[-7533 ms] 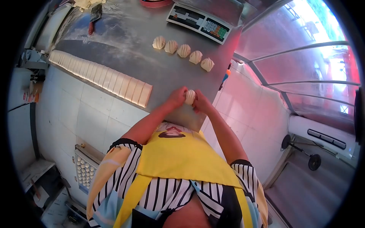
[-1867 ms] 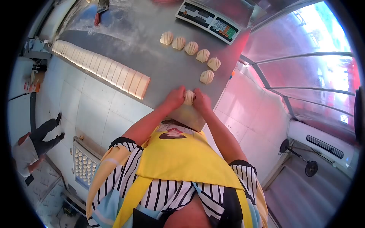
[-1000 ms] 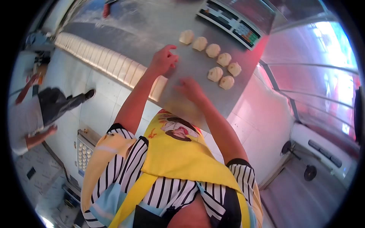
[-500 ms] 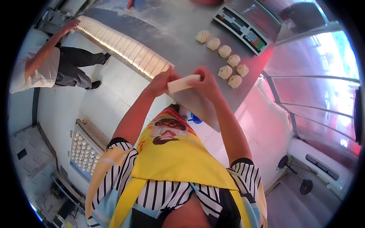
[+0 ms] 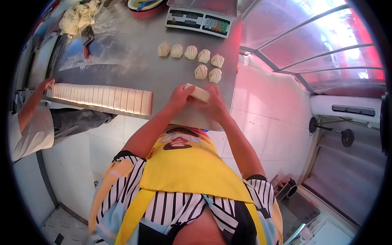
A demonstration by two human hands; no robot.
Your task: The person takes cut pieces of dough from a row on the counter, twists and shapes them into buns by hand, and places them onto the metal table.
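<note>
A pale dough slice (image 5: 199, 94) is held over the near corner of a metal counter (image 5: 134, 57). One end is pinched by the fingers of the left hand (image 5: 178, 98); the right hand (image 5: 214, 102) is curled at the other end, too blurred to tell whether it is pinched. Seven ridged dough rolls (image 5: 190, 52) are set beyond. Soft dough is probably best gripped lightly and supported evenly, so its cut faces are not squashed.

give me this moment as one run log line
left hand: on dough piece | right hand: on same piece | shaped rolls: seven on table | sliced dough row: co-worker's hand at far end
</note>
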